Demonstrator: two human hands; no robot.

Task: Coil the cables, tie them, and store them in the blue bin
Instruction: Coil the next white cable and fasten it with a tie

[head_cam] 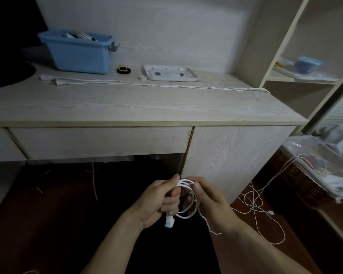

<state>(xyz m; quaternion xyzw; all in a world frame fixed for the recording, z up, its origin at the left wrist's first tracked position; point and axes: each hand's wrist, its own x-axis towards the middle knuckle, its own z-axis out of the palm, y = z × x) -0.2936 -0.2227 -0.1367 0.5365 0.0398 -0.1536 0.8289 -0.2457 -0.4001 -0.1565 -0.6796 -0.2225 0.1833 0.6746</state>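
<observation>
So we had the small coil of white cable (187, 198) down in front of the pale wood-grain desk (127, 103), below its front edge. Our left hand (158, 202) gripped one side of the loops, fingers curled tight, plug dangling underneath. Our right hand (210, 200) pinched the other side, thin white string (208, 224) trailing off it. The blue plastic bin (77, 52) sat at the desk's back left, with another long white cable (147, 84) stretched across the desktop in front of it.
</observation>
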